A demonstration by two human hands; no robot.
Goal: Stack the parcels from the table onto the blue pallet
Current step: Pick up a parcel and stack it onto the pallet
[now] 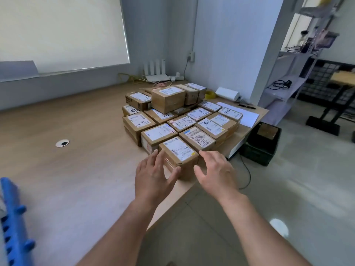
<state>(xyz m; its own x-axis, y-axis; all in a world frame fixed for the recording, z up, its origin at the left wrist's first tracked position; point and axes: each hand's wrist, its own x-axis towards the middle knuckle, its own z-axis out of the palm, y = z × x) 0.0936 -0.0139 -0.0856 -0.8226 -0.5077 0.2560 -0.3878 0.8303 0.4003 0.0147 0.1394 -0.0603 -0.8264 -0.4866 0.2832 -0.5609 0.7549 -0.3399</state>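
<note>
Several brown cardboard parcels with white labels are packed together on the wooden table (76, 169), some stacked two high. The nearest parcel (179, 151) stands at the table's front corner. My left hand (153, 173) is open, its fingers straight along that parcel's left side, touching or almost touching it. My right hand (215, 171) is open just right of the same parcel, fingers spread, apart from it. A piece of the blue pallet (13, 217) shows at the lower left edge.
A taller parcel (168, 98) tops the pile at the back. White paper (244, 114), a pen and a white roll lie behind the pile. A black crate (263, 144) stands on the floor right of the table. A shelf unit (299, 60) is at the right.
</note>
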